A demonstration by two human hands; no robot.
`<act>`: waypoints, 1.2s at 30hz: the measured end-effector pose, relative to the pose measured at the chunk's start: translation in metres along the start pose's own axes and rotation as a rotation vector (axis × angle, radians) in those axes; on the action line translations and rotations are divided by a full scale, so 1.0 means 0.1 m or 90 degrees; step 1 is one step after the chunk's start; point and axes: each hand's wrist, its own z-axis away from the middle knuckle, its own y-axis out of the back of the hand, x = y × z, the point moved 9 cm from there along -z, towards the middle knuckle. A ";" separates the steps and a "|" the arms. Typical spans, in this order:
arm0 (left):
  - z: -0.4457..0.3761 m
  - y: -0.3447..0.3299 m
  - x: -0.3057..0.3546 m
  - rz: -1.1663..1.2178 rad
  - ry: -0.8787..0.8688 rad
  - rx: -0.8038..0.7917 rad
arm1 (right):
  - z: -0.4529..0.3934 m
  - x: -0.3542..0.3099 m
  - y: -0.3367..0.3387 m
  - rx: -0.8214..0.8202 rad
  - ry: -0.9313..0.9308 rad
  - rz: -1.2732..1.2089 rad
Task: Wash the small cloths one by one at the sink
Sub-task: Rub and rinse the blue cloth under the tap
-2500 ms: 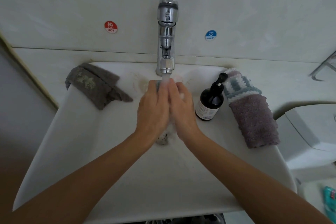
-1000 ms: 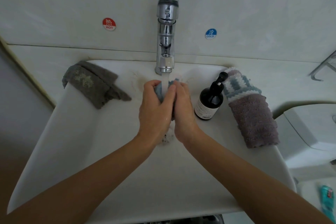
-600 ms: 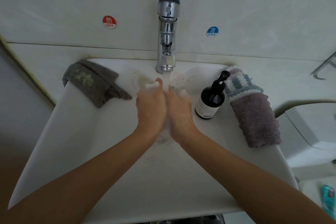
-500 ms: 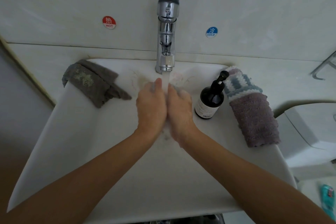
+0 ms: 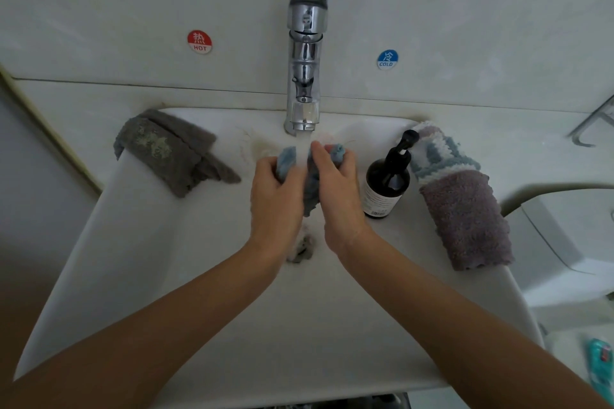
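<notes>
Sink point(image 5: 139, 242): hands apparently wring cloth point(image 5: 310, 189).

A grey cloth point(image 5: 172, 156) is draped over the back left rim of the white sink point(image 5: 139, 242), while a dark pump bottle point(image 5: 387, 183) and a folded mauve towel point(image 5: 465, 216) are set on its right rim.
</notes>
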 end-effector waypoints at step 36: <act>-0.04 0.00 0.20 -0.102 -0.111 -0.013 | -0.09 0.07 0.04 0.042 0.029 0.196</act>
